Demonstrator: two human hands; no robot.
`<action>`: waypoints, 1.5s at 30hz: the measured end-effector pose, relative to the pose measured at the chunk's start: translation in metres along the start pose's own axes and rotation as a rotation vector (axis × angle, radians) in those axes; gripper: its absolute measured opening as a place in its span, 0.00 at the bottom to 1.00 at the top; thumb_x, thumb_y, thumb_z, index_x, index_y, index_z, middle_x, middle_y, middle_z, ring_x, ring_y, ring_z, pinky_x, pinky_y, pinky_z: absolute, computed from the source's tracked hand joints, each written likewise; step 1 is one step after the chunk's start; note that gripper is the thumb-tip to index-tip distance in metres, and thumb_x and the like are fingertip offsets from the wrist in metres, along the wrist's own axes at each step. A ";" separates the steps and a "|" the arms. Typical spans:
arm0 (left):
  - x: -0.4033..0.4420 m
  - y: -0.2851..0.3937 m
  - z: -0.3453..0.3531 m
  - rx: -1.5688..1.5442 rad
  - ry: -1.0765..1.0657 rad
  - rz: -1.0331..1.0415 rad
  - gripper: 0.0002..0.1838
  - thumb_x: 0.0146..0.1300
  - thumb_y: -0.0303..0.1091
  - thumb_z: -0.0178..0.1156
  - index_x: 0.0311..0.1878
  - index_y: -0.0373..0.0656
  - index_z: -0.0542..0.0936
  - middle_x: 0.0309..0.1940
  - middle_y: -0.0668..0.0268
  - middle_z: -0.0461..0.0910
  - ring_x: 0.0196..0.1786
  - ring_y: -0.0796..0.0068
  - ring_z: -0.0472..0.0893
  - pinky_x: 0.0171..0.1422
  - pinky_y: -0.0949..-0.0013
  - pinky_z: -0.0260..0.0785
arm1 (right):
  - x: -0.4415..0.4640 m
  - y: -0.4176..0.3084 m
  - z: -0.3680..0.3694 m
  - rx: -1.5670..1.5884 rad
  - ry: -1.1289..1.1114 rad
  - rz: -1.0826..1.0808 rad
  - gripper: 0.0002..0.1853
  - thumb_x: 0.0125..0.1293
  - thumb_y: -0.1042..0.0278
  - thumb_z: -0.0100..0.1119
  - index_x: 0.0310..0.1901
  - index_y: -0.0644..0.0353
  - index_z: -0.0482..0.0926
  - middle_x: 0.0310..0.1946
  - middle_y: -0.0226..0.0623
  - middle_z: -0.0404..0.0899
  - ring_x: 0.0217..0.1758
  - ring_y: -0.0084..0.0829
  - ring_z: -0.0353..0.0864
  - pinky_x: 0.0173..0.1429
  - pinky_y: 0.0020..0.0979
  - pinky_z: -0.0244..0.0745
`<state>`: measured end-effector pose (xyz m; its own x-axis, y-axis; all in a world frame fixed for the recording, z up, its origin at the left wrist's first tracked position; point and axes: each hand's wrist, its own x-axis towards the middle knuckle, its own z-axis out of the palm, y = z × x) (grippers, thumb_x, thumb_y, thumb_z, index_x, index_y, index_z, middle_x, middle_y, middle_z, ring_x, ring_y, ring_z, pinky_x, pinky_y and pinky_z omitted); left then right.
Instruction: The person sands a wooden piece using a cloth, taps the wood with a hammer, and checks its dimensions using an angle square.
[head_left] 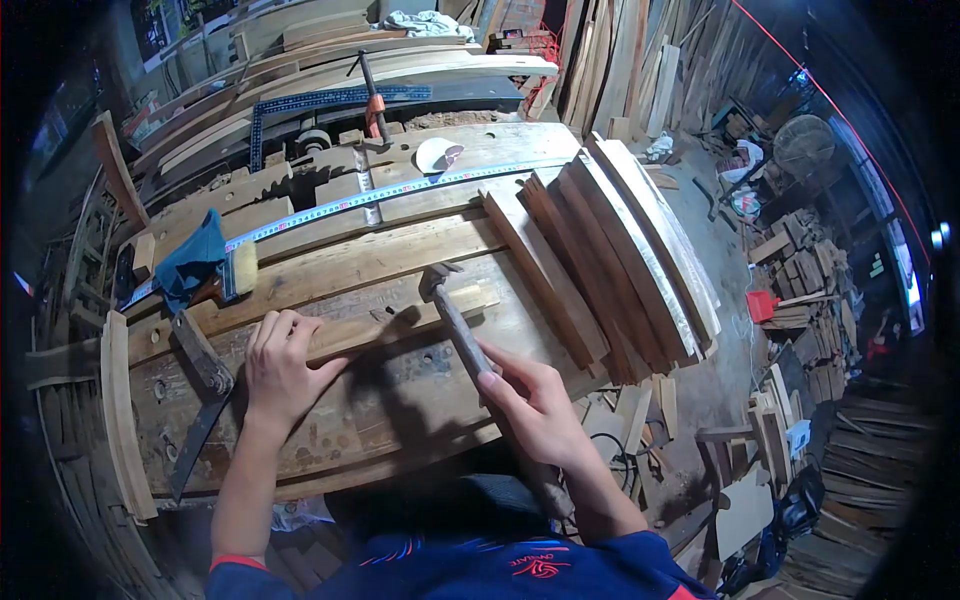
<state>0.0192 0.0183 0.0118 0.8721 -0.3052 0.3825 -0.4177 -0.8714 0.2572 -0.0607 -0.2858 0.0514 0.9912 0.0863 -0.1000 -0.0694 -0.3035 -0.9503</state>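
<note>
My left hand (283, 360) is closed around the left end of a narrow wooden strip (400, 322) that lies across the workbench (350, 400). In my right hand (532, 405) is the wooden handle of a hammer (465, 340), its head raised near the right part of the strip. A saw-like tool with a wooden handle (203, 355) and dark blade lies left of my left hand. Beyond it are a brush (240, 272) and a teal cloth (195, 260).
Several wooden boards (610, 260) stand side by side at the bench's right end. A tape measure (360, 199) stretches across the back, near a white round dish (437, 155) and a clamp (373, 100). Wood offcuts (810, 290) are piled on the floor at right.
</note>
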 end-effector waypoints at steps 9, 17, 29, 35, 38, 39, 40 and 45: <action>0.002 0.001 -0.002 -0.019 0.016 -0.011 0.25 0.43 0.41 0.84 0.44 0.45 0.85 0.42 0.62 0.81 0.50 0.57 0.81 0.57 0.55 0.73 | -0.003 0.006 0.000 0.012 0.081 -0.039 0.25 0.80 0.62 0.57 0.74 0.63 0.74 0.27 0.34 0.80 0.31 0.20 0.74 0.38 0.31 0.73; 0.002 0.001 -0.002 -0.056 0.034 -0.022 0.25 0.42 0.36 0.84 0.44 0.43 0.85 0.42 0.60 0.82 0.49 0.53 0.81 0.56 0.54 0.74 | -0.010 -0.001 -0.004 -0.022 0.123 -0.013 0.26 0.80 0.63 0.58 0.74 0.65 0.74 0.27 0.34 0.78 0.31 0.19 0.73 0.38 0.27 0.71; 0.003 0.002 -0.003 -0.052 0.033 -0.033 0.25 0.42 0.37 0.84 0.44 0.42 0.85 0.42 0.60 0.82 0.49 0.54 0.82 0.56 0.54 0.75 | -0.001 0.004 0.006 -0.023 0.167 0.061 0.24 0.81 0.60 0.55 0.70 0.67 0.76 0.28 0.39 0.81 0.33 0.23 0.77 0.41 0.30 0.74; 0.002 0.001 -0.005 -0.044 0.026 -0.040 0.25 0.44 0.40 0.84 0.44 0.43 0.85 0.42 0.60 0.82 0.50 0.55 0.82 0.57 0.55 0.75 | 0.002 0.026 0.027 0.044 0.221 -0.065 0.23 0.82 0.60 0.55 0.66 0.70 0.79 0.46 0.43 0.87 0.52 0.28 0.81 0.59 0.31 0.74; 0.002 0.001 -0.005 -0.035 0.009 -0.048 0.24 0.47 0.44 0.83 0.44 0.44 0.84 0.42 0.62 0.82 0.51 0.56 0.81 0.58 0.55 0.75 | 0.003 0.021 0.026 0.092 0.148 0.016 0.23 0.82 0.59 0.55 0.65 0.70 0.79 0.49 0.42 0.85 0.54 0.27 0.79 0.62 0.31 0.73; 0.002 0.000 -0.005 -0.037 0.014 -0.043 0.24 0.47 0.44 0.83 0.44 0.44 0.84 0.42 0.62 0.82 0.51 0.57 0.81 0.57 0.55 0.75 | 0.004 0.020 0.027 0.114 0.132 0.014 0.23 0.83 0.58 0.55 0.65 0.71 0.79 0.49 0.41 0.85 0.53 0.27 0.79 0.61 0.30 0.73; 0.002 0.000 -0.004 -0.038 0.019 -0.039 0.24 0.47 0.44 0.83 0.44 0.44 0.84 0.42 0.62 0.82 0.51 0.57 0.82 0.57 0.55 0.75 | 0.006 0.018 0.030 0.136 0.115 0.012 0.23 0.83 0.57 0.55 0.64 0.71 0.79 0.48 0.39 0.84 0.52 0.26 0.79 0.60 0.30 0.74; 0.001 0.001 -0.006 -0.054 0.017 -0.046 0.26 0.43 0.40 0.84 0.45 0.43 0.84 0.43 0.59 0.83 0.51 0.52 0.82 0.56 0.54 0.75 | 0.022 0.031 0.060 0.340 -0.018 -0.004 0.21 0.82 0.59 0.58 0.62 0.70 0.77 0.38 0.38 0.85 0.41 0.23 0.80 0.47 0.30 0.76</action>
<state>0.0186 0.0192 0.0177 0.8863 -0.2588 0.3839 -0.3913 -0.8620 0.3222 -0.0483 -0.2360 0.0021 0.9897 0.1042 -0.0983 -0.1020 0.0305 -0.9943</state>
